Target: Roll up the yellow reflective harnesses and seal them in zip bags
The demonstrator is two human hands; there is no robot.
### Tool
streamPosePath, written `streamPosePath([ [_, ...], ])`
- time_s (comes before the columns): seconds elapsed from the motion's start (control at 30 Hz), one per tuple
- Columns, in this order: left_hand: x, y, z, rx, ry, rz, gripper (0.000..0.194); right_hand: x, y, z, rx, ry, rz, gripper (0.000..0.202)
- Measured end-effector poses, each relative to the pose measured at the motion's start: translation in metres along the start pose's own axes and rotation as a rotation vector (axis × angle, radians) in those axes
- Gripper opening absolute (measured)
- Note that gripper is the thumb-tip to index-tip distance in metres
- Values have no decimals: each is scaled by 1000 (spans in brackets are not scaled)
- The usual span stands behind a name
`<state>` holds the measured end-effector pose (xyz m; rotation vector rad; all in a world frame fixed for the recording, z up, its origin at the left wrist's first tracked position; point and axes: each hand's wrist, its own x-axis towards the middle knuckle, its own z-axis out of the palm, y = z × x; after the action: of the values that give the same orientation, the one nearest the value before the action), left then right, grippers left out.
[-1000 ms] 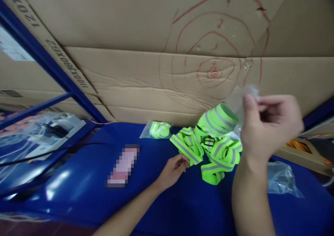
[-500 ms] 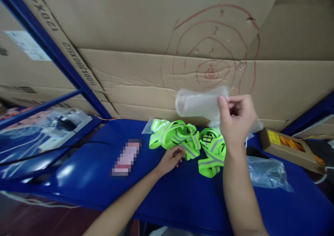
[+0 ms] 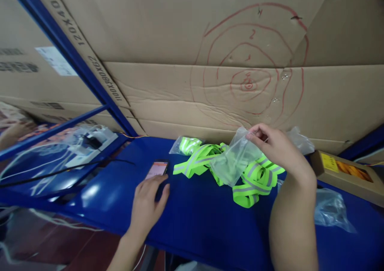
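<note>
My right hand [image 3: 265, 137] pinches the top of a clear plastic bag [image 3: 231, 161], which hangs in front of the neon green reflective straps. The bag looks flat and see-through. My left hand [image 3: 150, 199] lies over the lower part of a phone [image 3: 157, 169] with a lit screen, its thumb and fingers apart. One loose heap of reflective straps [image 3: 198, 159] lies behind and left of the bag; another heap [image 3: 255, 183] with grey stripes lies to its right. At the back, a packed strap [image 3: 189, 145] shows inside a small clear bag.
A power strip [image 3: 96, 143] with cables sits at the left. On the right are a cardboard box [image 3: 348, 171] and a crumpled plastic bag [image 3: 333, 207]. Cardboard [image 3: 168, 115] with red rings stands behind the blue table [image 3: 195, 219]. Another person's hand [image 3: 22, 127] shows at far left.
My left hand has moved left from the straps onto the phone and its fingers have spread. My right hand has lowered the plastic bag in front of the straps.
</note>
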<state>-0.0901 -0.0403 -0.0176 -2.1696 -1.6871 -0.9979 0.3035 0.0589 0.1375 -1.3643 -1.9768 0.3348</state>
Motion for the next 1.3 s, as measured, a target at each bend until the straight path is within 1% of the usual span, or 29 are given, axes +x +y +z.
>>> streamPosePath([
  [0.07,-9,-24,-1,137,-66,-70,45,2,0,4,19,3,-13,20],
  [0.13,-13,-41,3,205,-161,-127,59,3,-1,8,38,-4,-29,21],
  [0.2,-13,-52,10,231,-247,-167,59,2,-2,10,53,-23,-43,21],
  [0.27,-11,-56,16,252,-295,-184,53,0,-3,11,66,-50,-55,22],
  [0.37,-3,-55,17,269,-291,-197,48,-4,-2,7,73,-70,-49,22],
  [0.5,14,-44,15,231,-218,-208,49,-6,-1,1,48,-33,-30,21],
  [0.57,24,-33,18,153,-208,-152,51,-6,0,0,47,-23,-32,22],
  [0.6,28,-25,22,93,-220,-102,55,-6,0,-1,51,-20,-32,22],
  [0.67,39,-6,33,-35,-290,31,70,-7,0,-1,74,-17,-28,24],
  [0.73,52,15,48,-78,-371,136,84,-7,2,-3,103,-15,-19,26],
  [0.77,59,25,56,-73,-401,168,88,-7,5,-4,112,2,-10,28],
  [0.83,72,42,73,-35,-433,210,88,-8,15,-8,108,84,23,32],
  [0.9,83,53,88,-9,-432,251,84,-11,34,-14,74,207,75,42],
  [0.97,89,58,100,-10,-426,278,80,-14,60,-22,20,312,143,51],
  [1.03,89,55,110,-35,-412,277,77,-17,88,-28,-64,377,248,55],
  [1.1,86,49,117,-76,-393,263,73,-19,112,-32,-164,359,417,57],
  [1.17,83,42,121,-125,-394,257,69,-17,129,-30,-218,330,503,63],
  [1.23,82,37,122,-157,-405,250,66,-13,138,-23,-253,295,534,72],
  [1.3,82,34,123,-166,-408,245,65,-10,141,-15,-278,244,538,80],
])
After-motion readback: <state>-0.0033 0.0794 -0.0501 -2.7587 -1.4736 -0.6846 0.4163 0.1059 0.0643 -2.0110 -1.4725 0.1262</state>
